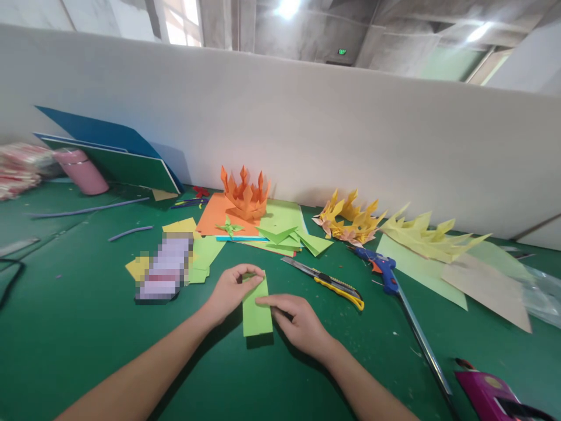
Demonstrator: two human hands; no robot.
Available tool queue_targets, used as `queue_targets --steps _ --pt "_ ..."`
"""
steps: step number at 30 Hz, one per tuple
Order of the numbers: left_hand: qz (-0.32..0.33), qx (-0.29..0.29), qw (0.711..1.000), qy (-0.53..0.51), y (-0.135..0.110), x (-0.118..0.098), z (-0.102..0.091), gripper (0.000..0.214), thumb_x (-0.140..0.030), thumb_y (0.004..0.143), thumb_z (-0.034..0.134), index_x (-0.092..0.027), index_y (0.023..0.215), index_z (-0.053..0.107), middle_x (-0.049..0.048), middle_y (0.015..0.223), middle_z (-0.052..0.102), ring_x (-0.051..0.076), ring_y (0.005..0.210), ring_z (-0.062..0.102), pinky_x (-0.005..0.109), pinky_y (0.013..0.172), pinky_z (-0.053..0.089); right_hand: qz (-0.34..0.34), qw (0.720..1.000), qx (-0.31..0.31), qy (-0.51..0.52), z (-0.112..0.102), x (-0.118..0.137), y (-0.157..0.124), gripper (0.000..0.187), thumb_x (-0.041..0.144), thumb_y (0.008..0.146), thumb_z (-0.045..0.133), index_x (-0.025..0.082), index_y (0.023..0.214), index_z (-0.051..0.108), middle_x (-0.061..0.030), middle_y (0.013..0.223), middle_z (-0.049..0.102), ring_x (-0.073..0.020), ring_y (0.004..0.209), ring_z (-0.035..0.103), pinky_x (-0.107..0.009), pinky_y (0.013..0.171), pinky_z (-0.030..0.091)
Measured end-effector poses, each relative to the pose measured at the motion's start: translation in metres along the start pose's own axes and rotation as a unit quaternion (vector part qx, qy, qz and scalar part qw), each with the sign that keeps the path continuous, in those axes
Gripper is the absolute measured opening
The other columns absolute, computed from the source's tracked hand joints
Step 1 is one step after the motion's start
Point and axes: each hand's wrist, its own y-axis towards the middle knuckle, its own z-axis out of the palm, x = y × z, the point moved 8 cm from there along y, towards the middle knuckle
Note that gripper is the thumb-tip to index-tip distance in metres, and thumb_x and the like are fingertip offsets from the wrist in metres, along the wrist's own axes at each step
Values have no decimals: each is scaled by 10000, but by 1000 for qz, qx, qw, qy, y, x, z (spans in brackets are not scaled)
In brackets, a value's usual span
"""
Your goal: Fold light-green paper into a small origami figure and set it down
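A narrow light green paper strip (256,316) lies on the green table (87,316) in front of me. My left hand (230,289) pinches the strip's far end between thumb and fingers, folding it over. My right hand (298,321) presses the strip's right edge with its fingers held together, index finger laid across the paper.
A yellow utility knife (326,282) and a blue glue gun (381,268) lie to the right. Behind are an orange paper crown (245,196), green folded pieces (289,237), yellow paper shapes (350,222), coloured sheets and a pink cup (83,171). A magenta object (491,394) sits at the lower right.
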Motion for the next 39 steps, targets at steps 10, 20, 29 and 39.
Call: queue_targets --steps 10,20,29,39 --pt "-78 57 986 -133 -6 11 14 274 -324 577 736 -158 795 716 81 956 725 218 874 647 343 826 480 36 997 -40 63 -8 -10 4 186 216 822 554 258 838 734 -17 902 736 -156 831 677 -268 784 506" --pt "-17 60 998 0 -5 3 15 219 -344 634 684 -179 767 741 60 864 744 231 866 658 317 815 490 102 991 -70 57 -13 -29 1 168 315 773 625 217 662 703 -17 723 715 -161 695 651 -258 685 488" --pt "37 72 996 25 -11 -9 18 345 -482 710 593 -172 723 743 48 802 733 220 791 637 316 744 497 126 985 -105 52 -17 -36 1 247 332 744 612 196 538 615 -16 644 649 -147 622 590 -245 611 464" --pt "22 20 999 30 -9 -8 12 402 -327 673 626 -167 1040 663 19 756 701 162 685 621 292 693 499 192 944 -170 207 -20 -49 -3 269 365 628 691 194 795 569 4 705 618 -133 632 573 -245 613 478"
